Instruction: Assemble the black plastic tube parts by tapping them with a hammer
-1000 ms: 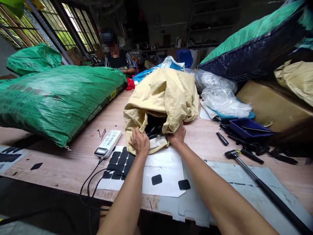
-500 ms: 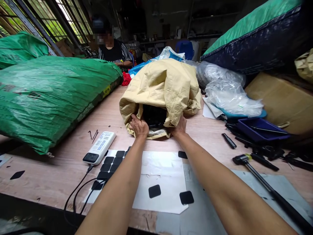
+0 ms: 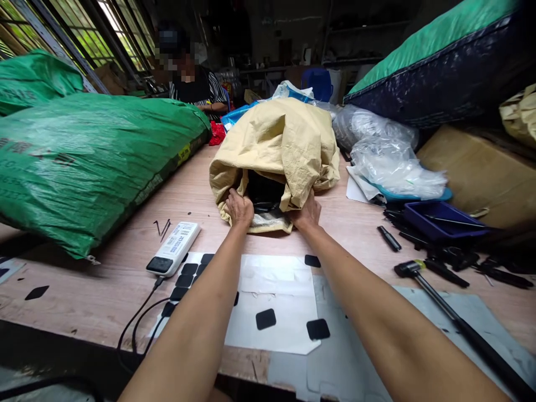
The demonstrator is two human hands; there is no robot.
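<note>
A crumpled tan woven sack (image 3: 268, 134) lies on the table with its mouth facing me. Dark, shiny black items (image 3: 264, 192) show inside the opening; their kind is hard to make out. On the left edge of the mouth, my left hand (image 3: 240, 209) is closed round the sack's material. My right hand (image 3: 307, 212) grips the opposite edge, its fingertips partly hidden by the fabric. Below my forearms lies a white sheet (image 3: 285, 296) bearing black rounded-square pads (image 3: 266, 319).
A large green sack (image 3: 96, 162) fills the left side. A white power bank (image 3: 173, 248) with cables lies before it. To the right are a hammer (image 3: 452, 312), a purple tray (image 3: 444, 220), black parts, clear plastic bags (image 3: 393, 162) and a cardboard box (image 3: 481, 173). A person (image 3: 195, 89) sits behind.
The sack's mouth has narrowed slightly, its left edge shifting right, and more of its lower inner lining shows. Both hands keep their hold. The view has shifted a little.
</note>
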